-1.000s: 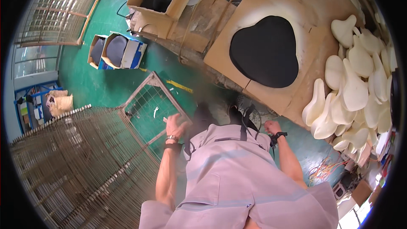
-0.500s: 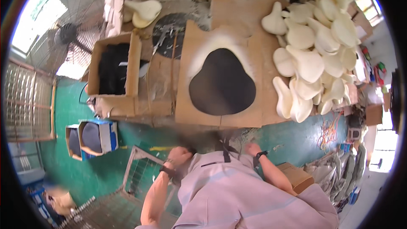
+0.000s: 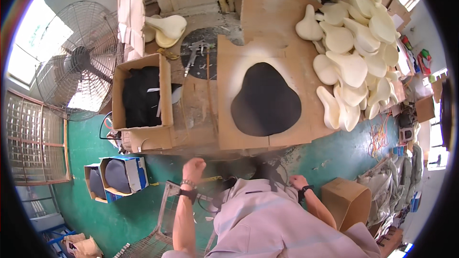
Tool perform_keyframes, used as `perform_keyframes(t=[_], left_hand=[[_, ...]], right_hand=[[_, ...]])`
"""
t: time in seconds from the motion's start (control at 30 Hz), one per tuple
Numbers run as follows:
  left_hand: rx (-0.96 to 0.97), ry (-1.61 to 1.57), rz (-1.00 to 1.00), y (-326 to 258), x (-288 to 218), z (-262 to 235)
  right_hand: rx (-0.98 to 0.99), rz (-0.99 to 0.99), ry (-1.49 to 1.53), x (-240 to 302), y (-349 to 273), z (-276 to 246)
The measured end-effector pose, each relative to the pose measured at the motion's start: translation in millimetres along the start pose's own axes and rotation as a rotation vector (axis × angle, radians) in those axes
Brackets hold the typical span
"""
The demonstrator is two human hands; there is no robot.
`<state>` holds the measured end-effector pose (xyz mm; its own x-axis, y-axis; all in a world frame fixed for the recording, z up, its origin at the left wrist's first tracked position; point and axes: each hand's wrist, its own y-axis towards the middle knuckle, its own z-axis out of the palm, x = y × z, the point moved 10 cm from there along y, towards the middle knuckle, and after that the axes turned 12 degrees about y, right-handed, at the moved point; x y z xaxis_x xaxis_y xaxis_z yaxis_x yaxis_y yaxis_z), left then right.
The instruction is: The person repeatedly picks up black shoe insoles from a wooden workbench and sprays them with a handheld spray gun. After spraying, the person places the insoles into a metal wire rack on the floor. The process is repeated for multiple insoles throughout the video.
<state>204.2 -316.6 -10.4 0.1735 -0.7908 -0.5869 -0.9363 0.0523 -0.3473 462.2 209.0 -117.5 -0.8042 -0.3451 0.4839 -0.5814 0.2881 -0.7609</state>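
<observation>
My left hand (image 3: pixel 193 168) is raised in front of the table's near edge, its fingers curled into a loose fist with nothing showing in it. Lower down, by the side of my shirt, my right hand (image 3: pixel 297 181) is also closed, with no object visible in it. Neither hand touches the table. Beyond them a black rounded-triangle saddle cover (image 3: pixel 266 100) lies flat on a cardboard sheet (image 3: pixel 229 126), which has a whitish sprayed halo around the cover. A spray gun (image 3: pixel 195 53) rests on a dark round patch farther back.
Cream foam bicycle saddles (image 3: pixel 346 67) are piled at the table's right. A cardboard box (image 3: pixel 166 93) of black pieces stands at the left, near a large fan (image 3: pixel 79 59). Boxes with dark pads (image 3: pixel 116 176) sit on the green floor; another carton (image 3: pixel 346 200) stands right of me.
My left hand has swung forward and up, away from my waist. My right hand has shifted slightly right and down in view. The table scene has shifted a little right and down.
</observation>
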Motion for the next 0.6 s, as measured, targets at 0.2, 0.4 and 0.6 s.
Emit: perform_keyframes(t=[0.2, 0.4, 0.6], left_hand=[[-0.304, 0.413, -0.525, 90.7, 102.5, -83.9], [-0.153, 0.398, -0.800, 145.5, 102.0, -55.9], [-0.002, 0.378, -0.884, 149.0, 110.6, -36.1]], right_hand=[[-0.188, -0.386, -0.259, 122.7, -3.5, -36.8], [-0.165, -0.700, -0.195, 354.5, -26.0, -38.7], [-0.002, -0.928, -0.148, 568.3, 0.6, 34.0]])
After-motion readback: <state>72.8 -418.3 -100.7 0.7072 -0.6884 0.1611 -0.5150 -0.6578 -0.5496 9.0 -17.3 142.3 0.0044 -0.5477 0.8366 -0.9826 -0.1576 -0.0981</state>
